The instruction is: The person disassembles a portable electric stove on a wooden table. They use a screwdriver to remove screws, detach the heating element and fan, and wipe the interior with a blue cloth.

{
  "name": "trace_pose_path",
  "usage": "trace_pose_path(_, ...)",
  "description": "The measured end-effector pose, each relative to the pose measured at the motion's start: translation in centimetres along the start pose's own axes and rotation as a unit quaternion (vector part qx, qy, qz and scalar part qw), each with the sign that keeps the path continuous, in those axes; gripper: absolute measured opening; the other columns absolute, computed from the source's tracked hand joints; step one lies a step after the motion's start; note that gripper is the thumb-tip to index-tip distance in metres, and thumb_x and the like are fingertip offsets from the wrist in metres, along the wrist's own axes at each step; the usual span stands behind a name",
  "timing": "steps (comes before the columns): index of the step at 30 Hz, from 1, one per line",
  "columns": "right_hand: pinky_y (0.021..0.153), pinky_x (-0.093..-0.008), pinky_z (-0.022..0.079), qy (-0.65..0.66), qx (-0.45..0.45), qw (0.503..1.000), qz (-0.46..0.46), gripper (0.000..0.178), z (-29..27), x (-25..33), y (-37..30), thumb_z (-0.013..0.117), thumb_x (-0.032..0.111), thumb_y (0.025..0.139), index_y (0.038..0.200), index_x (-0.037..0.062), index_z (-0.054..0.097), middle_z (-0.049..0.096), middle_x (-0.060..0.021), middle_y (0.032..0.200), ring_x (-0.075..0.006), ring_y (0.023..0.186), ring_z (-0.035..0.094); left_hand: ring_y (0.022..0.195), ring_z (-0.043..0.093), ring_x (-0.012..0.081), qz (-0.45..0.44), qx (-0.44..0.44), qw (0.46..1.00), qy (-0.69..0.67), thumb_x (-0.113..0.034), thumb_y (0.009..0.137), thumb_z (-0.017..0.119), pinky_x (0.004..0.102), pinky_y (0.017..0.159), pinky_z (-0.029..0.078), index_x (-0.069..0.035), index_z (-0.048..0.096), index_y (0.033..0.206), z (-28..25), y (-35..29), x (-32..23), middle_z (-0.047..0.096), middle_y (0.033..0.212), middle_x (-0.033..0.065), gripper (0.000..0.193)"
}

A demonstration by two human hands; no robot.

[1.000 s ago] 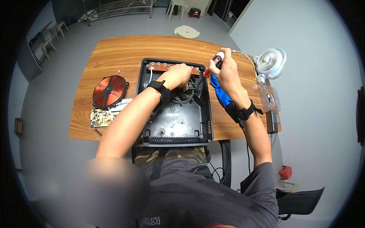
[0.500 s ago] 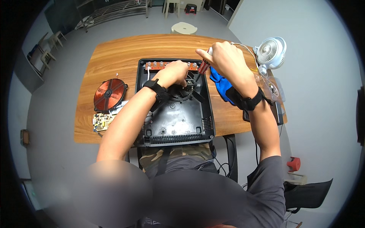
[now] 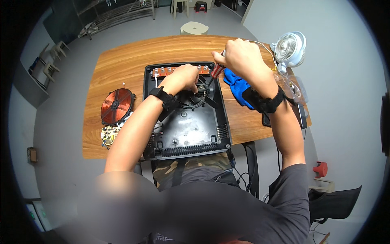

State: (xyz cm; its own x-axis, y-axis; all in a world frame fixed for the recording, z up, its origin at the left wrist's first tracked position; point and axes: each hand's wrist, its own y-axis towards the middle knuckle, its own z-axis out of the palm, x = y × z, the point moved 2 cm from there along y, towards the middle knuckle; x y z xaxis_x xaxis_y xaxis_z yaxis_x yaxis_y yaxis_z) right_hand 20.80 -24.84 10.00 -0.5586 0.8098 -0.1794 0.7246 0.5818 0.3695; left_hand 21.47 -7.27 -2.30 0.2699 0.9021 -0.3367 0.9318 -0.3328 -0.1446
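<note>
Head view: a wooden surface (image 3: 122, 63) bears a black housing (image 3: 191, 128), a round fan (image 3: 193, 107) in its far half. The left hand (image 3: 187, 76) is at the fan, its fingers too hidden to tell their grip; the right hand (image 3: 243, 54) clenches its fingers around a red-handled screwdriver (image 3: 217, 71).

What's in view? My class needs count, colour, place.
Table: 1, brown, centre
Casing: 1, black, on table
Round part: 1, black, in casing
Strip: 1, orange, casing's far edge
Coil: 1, copper, table's left
Circuit board: 1, yellowish, by coil
Cloth: 1, blue, right of casing
Desk fan: 1, pale blue, far right
Screwdriver: 1, partly red, near casing's edge
Stools: several, mostly cream, on floor
Chair: 1, black, lower right
Wristbands: 2, black, both wrists
Left hand: 1, bare, at round part
Right hand: 1, bare, gripping screwdriver
</note>
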Motion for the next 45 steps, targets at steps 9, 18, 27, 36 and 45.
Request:
trace_pose_path(9, 0.075, -0.0474, 0.056, 0.136, 0.086, 0.985, -0.068, 0.031, 0.2, -1.7, 0.2, 0.067, 0.036, 0.090, 0.097, 0.0061, 0.070, 0.072, -0.0185, 0.083, -0.0384, 0.082, 0.070, 0.088, 0.073, 0.0300, -0.006, 0.012, 1.000, 0.006, -0.024, 0.065, 0.092, 0.0401, 0.080, 0.058, -0.004, 0.077, 0.088, -0.2, 0.2, -0.1, 0.076, 0.088, 0.0148, 0.034)
trace_pose_path(18, 0.083, -0.0448, 0.053, 0.162, 0.136, 0.965, -0.153, 0.020, 0.2, -1.8, 0.6, 0.069, 0.018, 0.087, 0.103, 0.0066, 0.069, 0.065, -0.0150, 0.101, -0.0363, 0.096, 0.066, 0.087, 0.073, 0.0292, -0.012, 0.018, 1.000, 0.007, -0.024, 0.064, 0.093, 0.0390, 0.080, 0.058, -0.005, 0.078, 0.090, -0.4, 0.3, -0.6, 0.076, 0.090, 0.0148, 0.036)
trace_pose_path(27, 0.083, -0.0467, 0.052, 0.208, 0.122, 0.961, -0.135, 0.027, 0.7, 0.0, 1.8, 0.071, 0.027, 0.092, 0.104, 0.0042, 0.065, 0.070, -0.0185, 0.097, -0.0384, 0.097, 0.066, 0.086, 0.073, 0.0279, -0.006, 0.000, 1.000, -0.004, -0.021, 0.064, 0.091, 0.0389, 0.080, 0.057, -0.003, 0.077, 0.088, -0.3, -0.2, -0.4, 0.076, 0.088, 0.0135, 0.033)
trace_pose_path(36, 0.090, -0.0465, 0.050, 0.206, 0.164, 0.952, -0.157, 0.035, 0.5, -1.7, 2.0, 0.069, 0.033, 0.094, 0.112, 0.0037, 0.062, 0.063, -0.0195, 0.106, -0.0385, 0.105, 0.062, 0.087, 0.074, 0.0299, -0.018, 0.005, 1.000, 0.009, -0.024, 0.066, 0.093, 0.0400, 0.081, 0.057, -0.004, 0.078, 0.092, -0.2, 0.0, -0.3, 0.076, 0.091, 0.0154, 0.036)
trace_pose_path(45, 0.079, -0.0465, 0.054, 0.188, 0.131, 0.965, -0.127, 0.024, 0.8, -0.7, 2.1, 0.066, 0.024, 0.094, 0.100, 0.0011, 0.063, 0.069, -0.0207, 0.091, -0.0390, 0.089, 0.068, 0.087, 0.074, 0.0295, -0.015, -0.001, 1.000, 0.009, -0.024, 0.064, 0.093, 0.0400, 0.081, 0.057, -0.004, 0.078, 0.089, -0.3, -0.5, -0.4, 0.076, 0.090, 0.0148, 0.035)
